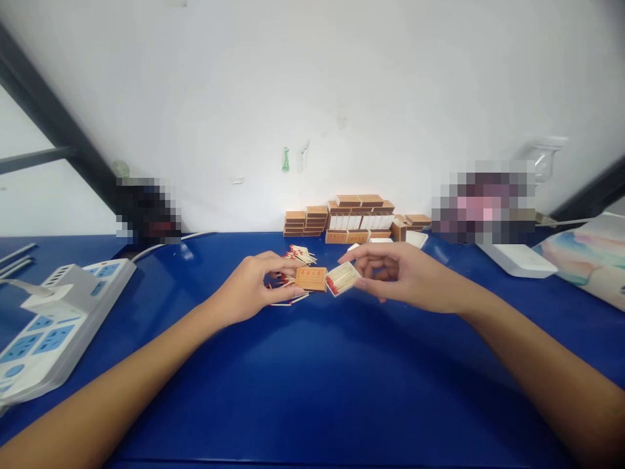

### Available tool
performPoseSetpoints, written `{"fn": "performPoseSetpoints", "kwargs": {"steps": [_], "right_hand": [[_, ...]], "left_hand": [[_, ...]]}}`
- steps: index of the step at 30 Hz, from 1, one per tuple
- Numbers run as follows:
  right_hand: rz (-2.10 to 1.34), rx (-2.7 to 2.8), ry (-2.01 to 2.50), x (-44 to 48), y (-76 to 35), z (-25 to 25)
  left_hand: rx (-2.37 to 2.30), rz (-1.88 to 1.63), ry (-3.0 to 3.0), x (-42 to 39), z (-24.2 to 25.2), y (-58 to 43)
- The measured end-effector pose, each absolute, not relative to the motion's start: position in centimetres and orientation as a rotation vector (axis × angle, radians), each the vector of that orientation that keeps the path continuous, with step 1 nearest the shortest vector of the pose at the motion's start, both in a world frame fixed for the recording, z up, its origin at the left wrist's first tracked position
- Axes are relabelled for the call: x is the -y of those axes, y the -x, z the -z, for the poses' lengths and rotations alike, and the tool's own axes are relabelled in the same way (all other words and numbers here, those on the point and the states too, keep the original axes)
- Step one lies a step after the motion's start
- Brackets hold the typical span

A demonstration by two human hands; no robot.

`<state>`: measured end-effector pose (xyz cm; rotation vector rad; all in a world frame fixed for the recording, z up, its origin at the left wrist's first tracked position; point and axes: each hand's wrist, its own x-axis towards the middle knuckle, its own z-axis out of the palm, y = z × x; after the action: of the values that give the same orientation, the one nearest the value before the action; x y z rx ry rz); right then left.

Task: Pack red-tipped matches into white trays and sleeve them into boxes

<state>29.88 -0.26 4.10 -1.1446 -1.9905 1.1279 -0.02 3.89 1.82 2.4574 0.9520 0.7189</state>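
My left hand (pixel 254 286) pinches a brown matchbox sleeve (pixel 311 278) between thumb and fingers, just above the blue table (pixel 312 391). My right hand (pixel 395 273) grips a white inner tray full of red-tipped matches (pixel 342 279), tilted, its end close to the sleeve's open side. A loose pile of matches (pixel 300 255) lies on the table behind and under my left hand.
Stacks of brown matchboxes and white trays (pixel 356 218) stand against the white wall at the back. A white and blue power strip (pixel 53 319) lies at the left. A white flat box (pixel 517 259) and a coloured sheet (pixel 586 264) sit at the right.
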Motion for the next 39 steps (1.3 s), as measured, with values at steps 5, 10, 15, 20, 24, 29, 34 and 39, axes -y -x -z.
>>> {"fn": "performPoseSetpoints", "kwargs": {"steps": [5, 10, 15, 20, 24, 29, 34, 39], "right_hand": [[-1.144, 1.918, 1.163, 0.2, -29.7, -4.0], [-1.103, 1.825, 1.151, 0.2, -29.3, -3.6], [-1.040, 1.754, 1.099, 0.3, -28.8, -3.4], [-1.037, 1.710, 1.071, 0.5, -28.6, -3.7], [-1.037, 1.714, 1.075, 0.6, -28.7, -3.6], [-1.010, 1.702, 1.088, 0.5, -28.4, -3.3], [-1.068, 1.667, 1.068, 0.4, -28.2, -3.1], [-1.210, 1.681, 1.047, 0.2, -28.5, -3.1]], "left_hand": [[-0.927, -0.748, -2.416, -3.8, -2.0, 0.0], [-0.930, -0.761, -2.302, -3.7, -2.1, -0.2], [-0.947, -0.807, -2.117, -3.7, -2.1, -0.3], [-0.946, -0.820, -2.037, -3.8, -2.1, -0.2], [-0.901, -0.824, -1.906, -3.8, -2.0, -0.3], [-0.939, -0.886, -1.709, -3.2, -2.1, -0.9], [-0.950, -0.918, -1.648, -2.8, -1.7, -1.3], [-0.869, -0.898, -1.529, -2.7, -1.5, -1.1]]}}
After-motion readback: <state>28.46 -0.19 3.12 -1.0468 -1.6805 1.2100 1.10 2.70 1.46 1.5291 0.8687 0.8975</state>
